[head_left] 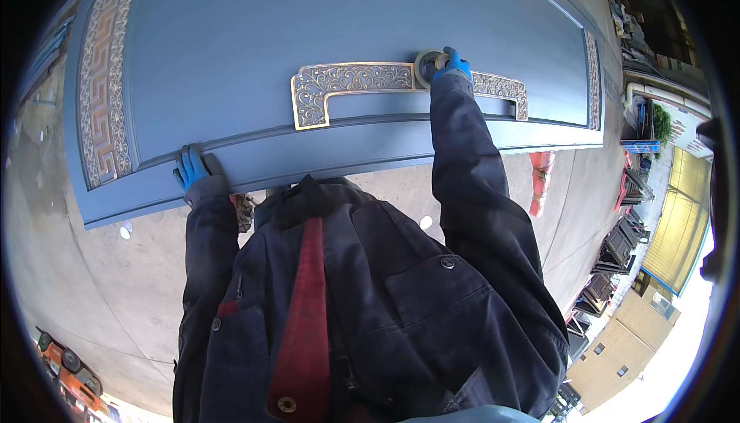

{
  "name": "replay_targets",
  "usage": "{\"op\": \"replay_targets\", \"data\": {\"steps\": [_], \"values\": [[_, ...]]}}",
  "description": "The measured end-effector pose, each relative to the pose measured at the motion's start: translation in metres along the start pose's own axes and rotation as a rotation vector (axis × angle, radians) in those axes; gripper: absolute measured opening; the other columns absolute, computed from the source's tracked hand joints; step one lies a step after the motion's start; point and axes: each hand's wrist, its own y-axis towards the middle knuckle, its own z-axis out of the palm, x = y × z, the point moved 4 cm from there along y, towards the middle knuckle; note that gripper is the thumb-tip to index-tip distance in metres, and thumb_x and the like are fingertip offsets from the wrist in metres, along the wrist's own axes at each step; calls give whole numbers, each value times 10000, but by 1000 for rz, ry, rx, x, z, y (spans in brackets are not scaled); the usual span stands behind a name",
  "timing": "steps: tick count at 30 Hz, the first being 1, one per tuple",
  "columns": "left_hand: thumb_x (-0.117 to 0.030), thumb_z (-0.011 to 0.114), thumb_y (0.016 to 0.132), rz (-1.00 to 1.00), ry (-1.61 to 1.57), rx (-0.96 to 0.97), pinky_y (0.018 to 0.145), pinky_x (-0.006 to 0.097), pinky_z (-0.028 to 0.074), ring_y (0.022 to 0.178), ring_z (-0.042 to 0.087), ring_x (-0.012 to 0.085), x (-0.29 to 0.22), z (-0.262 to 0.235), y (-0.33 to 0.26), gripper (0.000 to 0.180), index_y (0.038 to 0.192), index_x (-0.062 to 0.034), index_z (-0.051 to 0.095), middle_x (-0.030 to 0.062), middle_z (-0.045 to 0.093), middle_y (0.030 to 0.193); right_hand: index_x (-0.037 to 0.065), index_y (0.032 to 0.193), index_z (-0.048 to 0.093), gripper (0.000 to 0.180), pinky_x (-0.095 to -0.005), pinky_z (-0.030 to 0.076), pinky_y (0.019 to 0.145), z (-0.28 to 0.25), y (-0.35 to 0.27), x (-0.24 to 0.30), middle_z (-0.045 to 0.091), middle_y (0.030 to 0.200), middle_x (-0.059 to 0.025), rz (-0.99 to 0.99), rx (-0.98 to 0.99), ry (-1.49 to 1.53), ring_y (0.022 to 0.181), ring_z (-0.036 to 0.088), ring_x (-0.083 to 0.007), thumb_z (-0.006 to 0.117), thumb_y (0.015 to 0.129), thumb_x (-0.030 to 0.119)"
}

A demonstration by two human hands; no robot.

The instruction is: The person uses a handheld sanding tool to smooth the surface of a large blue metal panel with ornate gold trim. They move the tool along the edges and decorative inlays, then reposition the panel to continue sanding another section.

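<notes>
A large blue-grey door panel [254, 22] lies flat in front of me, with raised mouldings. On it is a long ornate bronze-coloured handle plate [354, 78], patterned with scrolls. My right hand [453, 63], in a blue and dark glove, grips a round, pale-rimmed disc-shaped thing [423, 68] over the middle of the plate. Its exact kind is partly hidden by the fingers. Near the panel's front left edge, my left hand [194, 167] rests gloved, fingers stretched flat on the surface. It holds nothing that I can see.
Decorative bronze strips run along the panel's left [106, 76] and right [592, 76] ends. A red wrapped bundle [542, 180] shows beyond the front right edge. Dark metal frames [620, 242] stand on the far right. An orange wheeled machine [73, 373] sits at the lower left.
</notes>
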Motion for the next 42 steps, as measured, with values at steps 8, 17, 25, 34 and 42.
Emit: {"op": "replay_targets", "data": {"steps": [8, 17, 25, 34, 42], "values": [[-359, 518, 1058, -4, -2, -12, 1268, 592, 268, 1559, 379, 394, 2, 5, 2, 481, 1454, -96, 587, 145, 529, 1592, 308, 1462, 626, 697, -517, 574, 1065, 11, 3, 4, 632, 1361, -263, -83, 49, -76, 1238, 690, -459, 897, 820, 346], [-360, 526, 1056, 1, -14, -18, 1275, 595, 259, 1555, 385, 389, 3, 6, 1, 486, 1457, -92, 589, 147, 529, 1590, 308, 1493, 609, 773, -510, 567, 1077, 14, 0, 27, 596, 1430, -255, -194, 187, -124, 1293, 663, -448, 936, 796, 373], [-377, 503, 1079, -26, 23, 38, 1280, 573, 256, 1575, 362, 380, 7, 7, -1, 514, 1519, -117, 551, 128, 500, 1628, 315, 1557, 541, 819, -484, 569, 1083, 7, 10, 11, 577, 1456, -199, -90, 139, -155, 1277, 680, -427, 898, 820, 348], [-375, 507, 1070, -19, 15, 13, 1284, 584, 252, 1560, 378, 391, 5, 6, 0, 511, 1495, -99, 569, 142, 520, 1606, 283, 1496, 597, 730, -497, 571, 1081, 11, 4, 13, 602, 1422, -239, -122, 132, -125, 1274, 675, -443, 887, 825, 296], [-372, 497, 1075, -4, 3, -6, 1276, 584, 264, 1554, 384, 392, 3, 2, 0, 508, 1487, -84, 568, 147, 524, 1600, 267, 1492, 600, 841, -503, 570, 1063, -3, -19, -10, 623, 1373, -247, -120, 146, -129, 1237, 687, -444, 952, 748, 438]]}}
